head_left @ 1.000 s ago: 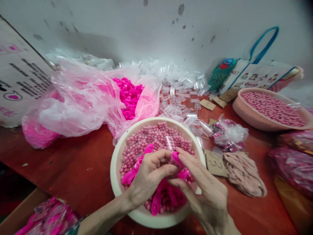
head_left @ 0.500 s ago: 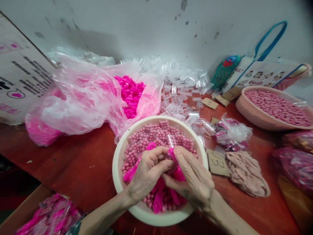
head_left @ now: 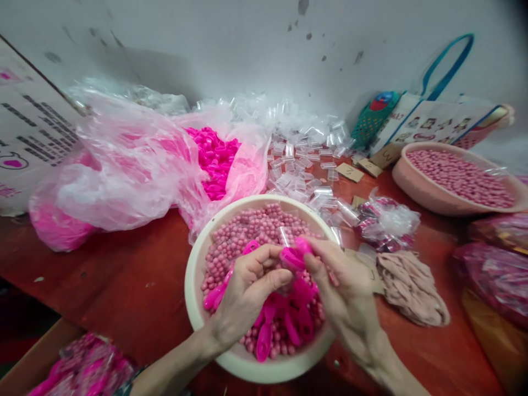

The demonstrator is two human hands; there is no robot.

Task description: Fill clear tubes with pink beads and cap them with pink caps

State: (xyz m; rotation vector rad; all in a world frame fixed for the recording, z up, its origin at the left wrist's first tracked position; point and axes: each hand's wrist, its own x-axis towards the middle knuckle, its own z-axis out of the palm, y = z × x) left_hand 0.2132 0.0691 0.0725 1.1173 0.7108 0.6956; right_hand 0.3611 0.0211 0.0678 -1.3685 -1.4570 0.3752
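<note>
Over a cream basin (head_left: 193, 269) filled with pink beads (head_left: 239, 236), my two hands work close together. My left hand (head_left: 256, 289) is closed, pinching a bright pink plastic piece (head_left: 292, 258) between thumb and fingers. My right hand (head_left: 348, 291), partly blurred, grips a pink plastic part (head_left: 303, 245) with thumb and forefinger; whether both are one piece does not show. Just behind the fingertips stands a clear plastic tube (head_left: 284, 236). Several spoon-shaped pink plastic pieces (head_left: 264, 341) lie on the beads below my hands.
Behind the basin are an open bag of pink plastic parts (head_left: 216, 159) and many clear tubes (head_left: 305, 148). To the right are a pink basin of beads (head_left: 412, 190), a bundled beige cloth (head_left: 412, 286) and a clear bag (head_left: 388, 223). A printed carton (head_left: 33, 143) stands left.
My right hand has shifted right and opened a small gap from my left hand, showing more of the pink pieces. The whole view has slid slightly left.
</note>
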